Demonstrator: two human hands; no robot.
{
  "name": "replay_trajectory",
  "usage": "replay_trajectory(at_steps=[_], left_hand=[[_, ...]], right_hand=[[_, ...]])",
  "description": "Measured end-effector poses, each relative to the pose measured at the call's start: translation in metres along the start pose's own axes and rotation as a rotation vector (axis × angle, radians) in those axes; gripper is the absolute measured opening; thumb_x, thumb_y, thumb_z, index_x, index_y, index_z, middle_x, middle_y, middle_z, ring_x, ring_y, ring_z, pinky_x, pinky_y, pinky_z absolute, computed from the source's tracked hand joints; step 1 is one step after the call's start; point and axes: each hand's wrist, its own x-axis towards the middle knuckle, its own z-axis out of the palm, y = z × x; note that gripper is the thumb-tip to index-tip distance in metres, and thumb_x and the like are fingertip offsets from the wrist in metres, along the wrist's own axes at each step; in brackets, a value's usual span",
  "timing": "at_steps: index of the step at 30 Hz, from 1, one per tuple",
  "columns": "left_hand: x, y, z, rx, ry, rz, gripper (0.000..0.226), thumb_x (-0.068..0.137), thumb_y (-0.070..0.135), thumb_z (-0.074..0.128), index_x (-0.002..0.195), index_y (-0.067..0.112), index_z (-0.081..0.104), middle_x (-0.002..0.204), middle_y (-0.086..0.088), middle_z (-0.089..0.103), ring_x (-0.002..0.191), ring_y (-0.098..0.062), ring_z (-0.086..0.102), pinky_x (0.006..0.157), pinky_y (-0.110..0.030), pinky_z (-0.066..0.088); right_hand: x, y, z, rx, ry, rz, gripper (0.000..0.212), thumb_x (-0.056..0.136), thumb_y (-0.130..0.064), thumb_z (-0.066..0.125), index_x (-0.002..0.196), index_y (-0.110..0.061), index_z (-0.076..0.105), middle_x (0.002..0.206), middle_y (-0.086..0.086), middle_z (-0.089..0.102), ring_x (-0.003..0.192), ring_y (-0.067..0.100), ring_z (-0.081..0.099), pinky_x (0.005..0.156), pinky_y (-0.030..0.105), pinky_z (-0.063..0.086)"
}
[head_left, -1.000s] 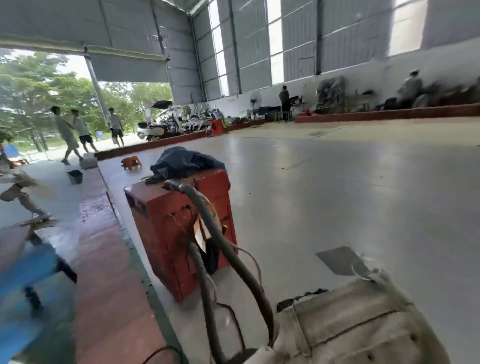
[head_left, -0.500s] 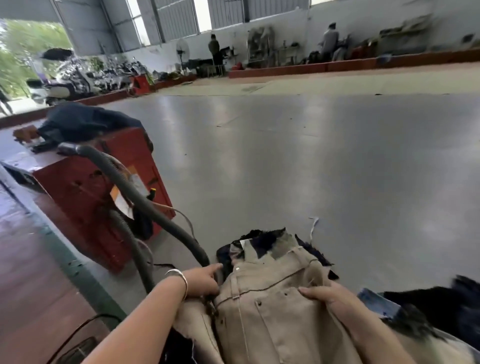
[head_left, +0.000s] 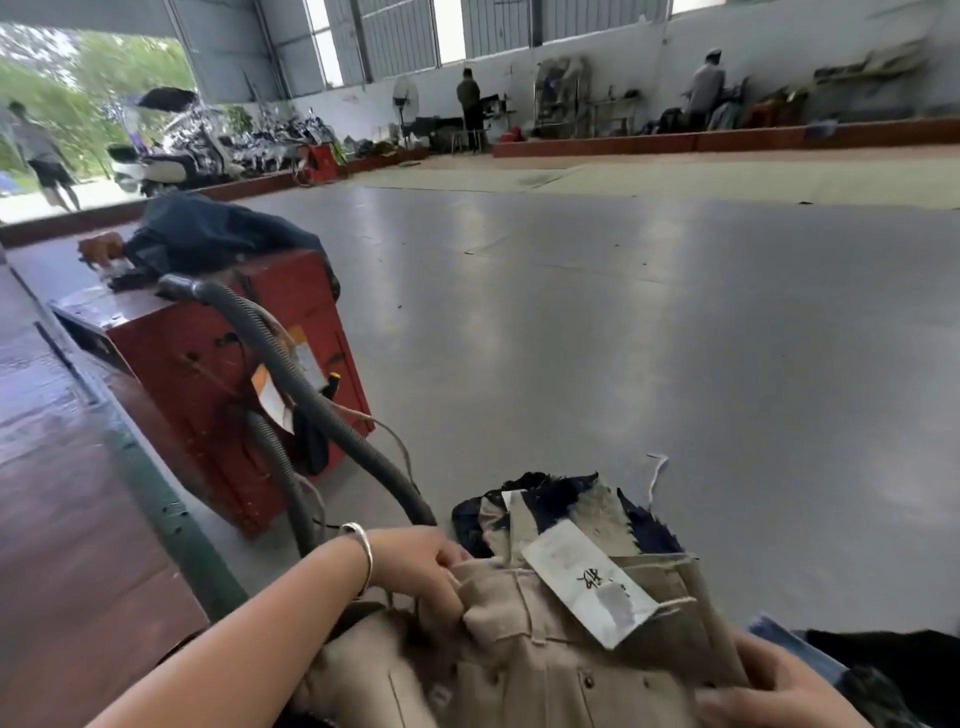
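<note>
Gripping the khaki garment's (head_left: 519, 675) bunched cloth, the left hand (head_left: 421, 564) curls tight. The right hand (head_left: 784, 696) clasps its near right edge.

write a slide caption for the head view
Left hand and right hand grip a beige buttoned garment with a white handwritten tag, beside a red metal box and grey ribbed hose.

Single head-worn view — wide-angle, straight lines bowed toward the edges. It looked forward and slightly down from low above the grey floor (head_left: 675, 338). Closest, at the bottom edge: left hand (head_left: 421, 564) and right hand (head_left: 769, 696) holding the khaki garment (head_left: 545, 660), right under the lens. The red machine (head_left: 208, 374) stood near, left of centre. The far wall (head_left: 779, 62) and open doorway (head_left: 93, 104) ran along the top — well off.
</note>
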Motion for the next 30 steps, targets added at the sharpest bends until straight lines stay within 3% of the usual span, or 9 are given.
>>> replay_trajectory(at_steps=[4, 8, 11, 14, 17, 21, 26, 28, 30], left_hand=[[-0.042, 0.031, -0.028, 0.002, 0.209, 0.051, 0.016, 0.056, 0.03, 0.066, 0.066, 0.017, 0.065, 0.056, 0.01, 0.053, 0.056, -0.009, 0.05, 0.056, -0.025, 0.041], [-0.093, 0.055, -0.069, 0.355, 0.371, 0.033, 0.013, 0.064, 0.03, 0.069, 0.067, 0.018, 0.064, 0.059, 0.007, 0.061, 0.055, -0.006, 0.055, 0.058, -0.026, 0.046], [-0.145, 0.065, -0.099, 0.568, 0.716, 0.083, 0.024, 0.06, 0.041, 0.054, 0.07, 0.026, 0.068, 0.063, 0.008, 0.064, 0.063, -0.003, 0.058, 0.063, -0.03, 0.047], [-0.194, 0.064, -0.106, 0.501, 1.085, 0.214, 0.024, 0.064, 0.052, 0.056, 0.078, 0.039, 0.069, 0.068, 0.018, 0.065, 0.069, 0.001, 0.059, 0.059, -0.026, 0.042], [-0.21, 0.052, -0.07, 0.444, 1.194, 0.284, 0.03, 0.065, 0.028, 0.071, 0.087, 0.046, 0.062, 0.09, 0.024, 0.063, 0.087, 0.001, 0.058, 0.07, -0.032, 0.047], [-0.185, 0.013, 0.026, 0.289, 1.187, 0.262, 0.044, 0.046, 0.014, 0.056, 0.081, 0.04, 0.054, 0.093, 0.022, 0.056, 0.089, -0.006, 0.056, 0.072, -0.032, 0.048], [-0.159, -0.021, 0.105, 0.116, 0.5, 0.104, 0.015, 0.064, 0.052, 0.07, 0.076, 0.051, 0.06, 0.095, 0.026, 0.052, 0.084, 0.004, 0.057, 0.074, -0.015, 0.046], [-0.164, -0.027, 0.114, -0.03, 0.541, 0.128, 0.03, 0.067, 0.069, 0.068, 0.072, 0.039, 0.068, 0.085, 0.016, 0.061, 0.078, -0.003, 0.061, 0.068, -0.016, 0.047], [-0.169, -0.034, 0.116, -0.074, 0.791, 0.058, 0.043, 0.065, 0.077, 0.06, 0.072, 0.036, 0.068, 0.08, 0.013, 0.063, 0.076, -0.005, 0.06, 0.066, -0.022, 0.047]], right_hand=[[0.016, -0.012, 0.032, -0.057, 0.229, -0.011, 0.031, 0.074, -0.036, 0.085, 0.098, -0.019, 0.078, 0.093, 0.006, 0.078, 0.091, 0.024, 0.073, 0.087, 0.038, 0.057], [0.044, -0.077, 0.042, 0.255, 0.398, -0.194, 0.018, 0.095, -0.007, 0.06, 0.108, -0.007, 0.072, 0.083, 0.004, 0.078, 0.072, 0.016, 0.072, 0.07, 0.027, 0.06], [0.032, -0.134, 0.033, 0.284, 0.429, -0.547, 0.032, 0.095, 0.0, 0.055, 0.088, -0.022, 0.078, 0.075, -0.005, 0.076, 0.063, 0.006, 0.069, 0.057, 0.016, 0.054], [0.006, -0.174, 0.032, 0.251, 0.344, -0.866, 0.038, 0.089, 0.001, 0.058, 0.087, -0.03, 0.079, 0.088, -0.008, 0.077, 0.084, 0.008, 0.069, 0.077, 0.02, 0.056], [-0.014, -0.176, 0.042, 0.173, 0.267, -0.984, 0.041, 0.078, 0.004, 0.057, 0.088, -0.03, 0.078, 0.094, -0.009, 0.075, 0.096, 0.014, 0.066, 0.094, 0.029, 0.05], [-0.021, -0.107, 0.046, 0.002, 0.285, -0.791, 0.059, 0.073, 0.031, 0.039, 0.077, -0.018, 0.071, 0.104, 0.003, 0.074, 0.108, 0.023, 0.066, 0.084, 0.027, 0.056], [-0.019, 0.001, 0.046, -0.163, 0.339, -0.202, 0.052, 0.081, 0.027, 0.041, 0.053, -0.01, 0.063, 0.103, 0.001, 0.071, 0.115, 0.024, 0.06, 0.092, 0.032, 0.044], [-0.022, 0.013, 0.044, -0.065, 0.371, -0.064, 0.045, 0.084, 0.016, 0.044, 0.053, -0.008, 0.064, 0.098, 0.003, 0.072, 0.098, 0.018, 0.067, 0.084, 0.036, 0.048], [-0.025, 0.013, 0.046, 0.067, 0.349, 0.019, 0.035, 0.089, 0.001, 0.051, 0.061, -0.012, 0.068, 0.088, 0.009, 0.069, 0.072, 0.016, 0.067, 0.066, 0.037, 0.053]])
